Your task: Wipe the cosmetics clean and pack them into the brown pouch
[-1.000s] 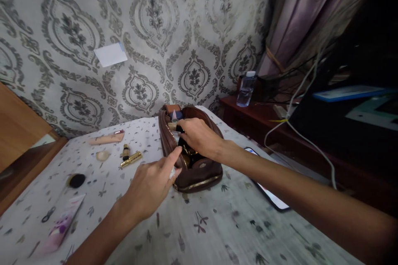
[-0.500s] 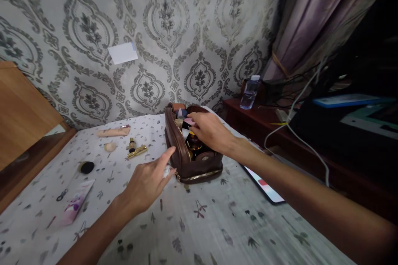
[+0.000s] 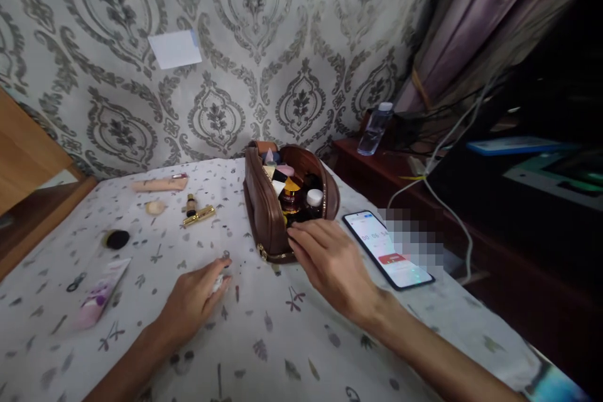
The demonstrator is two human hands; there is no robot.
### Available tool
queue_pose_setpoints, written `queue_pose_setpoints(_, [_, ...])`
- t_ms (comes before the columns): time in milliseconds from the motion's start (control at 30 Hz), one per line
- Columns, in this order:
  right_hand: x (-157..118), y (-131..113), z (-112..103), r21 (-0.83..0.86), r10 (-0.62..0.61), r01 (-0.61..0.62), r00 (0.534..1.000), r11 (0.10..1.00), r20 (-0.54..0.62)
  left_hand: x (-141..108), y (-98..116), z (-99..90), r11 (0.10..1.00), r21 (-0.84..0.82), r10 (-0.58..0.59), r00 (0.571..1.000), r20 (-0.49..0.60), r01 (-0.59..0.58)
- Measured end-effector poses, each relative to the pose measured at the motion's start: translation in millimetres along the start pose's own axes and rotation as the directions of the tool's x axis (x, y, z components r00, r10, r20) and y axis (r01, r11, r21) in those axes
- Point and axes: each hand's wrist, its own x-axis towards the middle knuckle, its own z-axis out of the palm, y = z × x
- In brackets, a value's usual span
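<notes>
An unzipped brown bag (image 3: 268, 220) stands on the patterned sheet, holding several cosmetics, among them a white-capped bottle (image 3: 314, 198) and a dark jar with a gold lid (image 3: 291, 193). At the bag's near end is my right hand (image 3: 332, 257), fingers bent over its edge; whatever the fingertips touch is hidden. My left hand (image 3: 195, 295) rests low over the sheet, left of the bag, its fingers closed around a small crumpled white thing (image 3: 217, 284).
Left on the sheet lie a pink tube (image 3: 102, 294), a round black item (image 3: 117, 239), a gold tube (image 3: 198, 215), a small bottle (image 3: 191, 205) and a beige pouch (image 3: 160, 184). A phone (image 3: 391, 251) lies right; a clear bottle (image 3: 375, 130) stands behind.
My right hand has come out of the bag's middle toward its near end. My left hand has moved left and away from the bag, still with the white thing. The view has shifted.
</notes>
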Motion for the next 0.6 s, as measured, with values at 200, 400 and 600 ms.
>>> queue_pose_setpoints(200, [-18, -1, 11, 0.079, -0.041, 0.054, 0.987, 0.995, -0.157, 3, -4, 6.8, 0.997, -0.068, -0.031, 0.999, -0.036, 0.028])
queue_pose_setpoints(400, [-23, 2, 18, 0.09, -0.055, 0.072, 0.982, 0.993, -0.178, 4, -6, 10.6, 0.995, -0.085, -0.061, 0.998, -0.016, 0.06])
queue_pose_setpoints(600, [-26, 4, 23, 0.096, -0.091, 0.111, 0.977, 0.989, -0.193, 3, -7, 10.4, 0.99, -0.106, -0.089, 0.995, 0.034, 0.092])
